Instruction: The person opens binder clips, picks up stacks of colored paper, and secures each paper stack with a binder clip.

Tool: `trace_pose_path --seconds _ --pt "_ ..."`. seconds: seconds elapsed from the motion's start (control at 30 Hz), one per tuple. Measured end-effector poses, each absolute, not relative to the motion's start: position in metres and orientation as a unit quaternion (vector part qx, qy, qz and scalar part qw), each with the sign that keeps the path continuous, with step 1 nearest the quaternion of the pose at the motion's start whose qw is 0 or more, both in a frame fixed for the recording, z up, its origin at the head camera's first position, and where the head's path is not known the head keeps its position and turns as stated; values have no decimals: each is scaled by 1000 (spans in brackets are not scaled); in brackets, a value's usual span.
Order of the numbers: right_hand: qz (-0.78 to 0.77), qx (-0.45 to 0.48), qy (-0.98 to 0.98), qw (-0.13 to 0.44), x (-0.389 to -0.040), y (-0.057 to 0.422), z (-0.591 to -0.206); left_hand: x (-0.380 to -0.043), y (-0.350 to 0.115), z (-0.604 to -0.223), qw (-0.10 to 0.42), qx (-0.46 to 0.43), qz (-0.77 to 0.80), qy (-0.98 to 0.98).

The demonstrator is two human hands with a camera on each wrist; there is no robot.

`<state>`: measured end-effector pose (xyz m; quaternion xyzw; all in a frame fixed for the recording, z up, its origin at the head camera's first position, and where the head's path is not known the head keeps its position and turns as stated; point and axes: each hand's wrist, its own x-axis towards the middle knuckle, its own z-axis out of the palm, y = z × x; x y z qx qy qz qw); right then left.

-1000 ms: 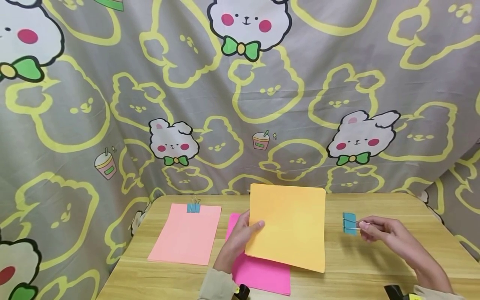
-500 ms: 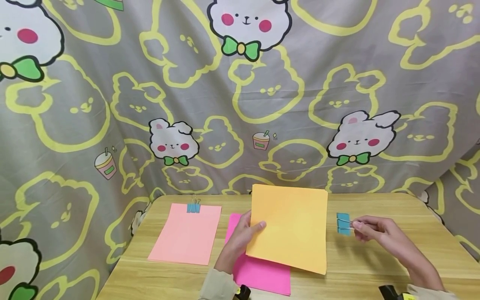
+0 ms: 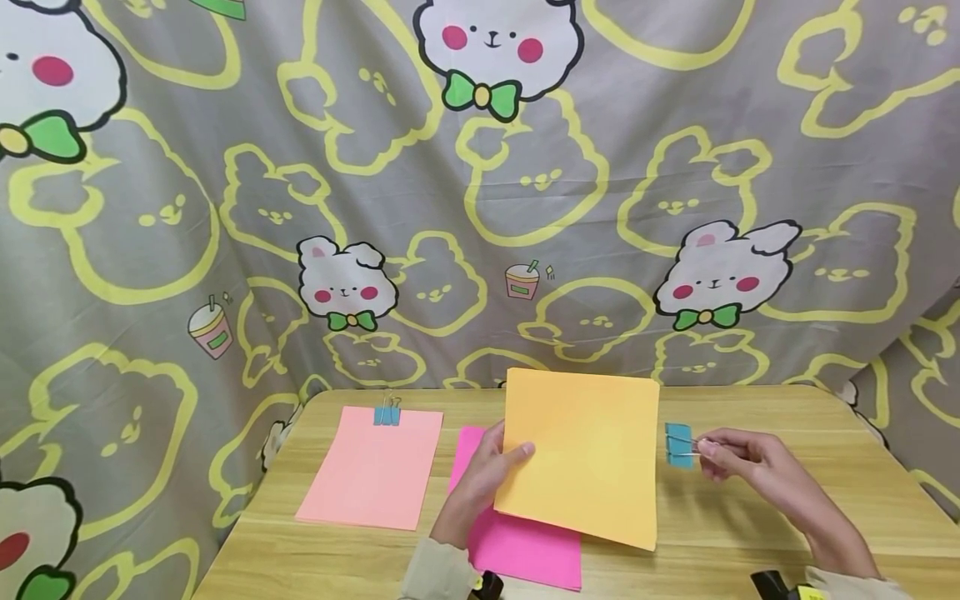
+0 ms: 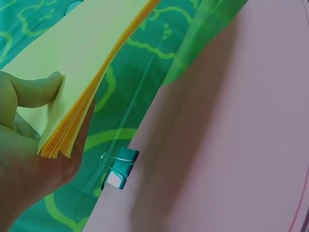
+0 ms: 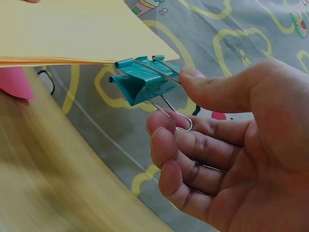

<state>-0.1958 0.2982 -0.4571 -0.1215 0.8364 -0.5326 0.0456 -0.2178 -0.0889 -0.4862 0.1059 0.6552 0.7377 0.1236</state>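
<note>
A stack of orange-yellow paper [image 3: 581,458] is raised above the table, its left edge gripped by my left hand [image 3: 483,475] with the thumb on the front sheet. The left wrist view shows the many sheet edges [image 4: 72,130] fanned slightly under that thumb. My right hand [image 3: 742,458] pinches a teal binder clip [image 3: 679,446] by its wire handles, thumb on one and fingers under the other. In the right wrist view the clip's mouth [image 5: 123,72] faces the paper stack and overlaps its edge; in the head view a small gap shows between them.
Bright pink paper [image 3: 525,550] lies on the wooden table [image 3: 720,567], partly behind the raised stack. To the left lies a light pink stack [image 3: 375,475] with another teal binder clip [image 3: 387,416] on its top edge. A patterned curtain [image 3: 450,208] hangs behind the table.
My right hand has moved left with the binder clip, closer to the stack's right edge. The orange-yellow paper stack has shifted slightly to the right.
</note>
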Motion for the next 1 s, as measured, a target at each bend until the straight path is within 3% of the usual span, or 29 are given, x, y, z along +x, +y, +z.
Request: trace_pose_path --seconds 1.0 --pt "-550 -127 823 69 -199 280 -462 -216 -79 -486 111 95 745 650"
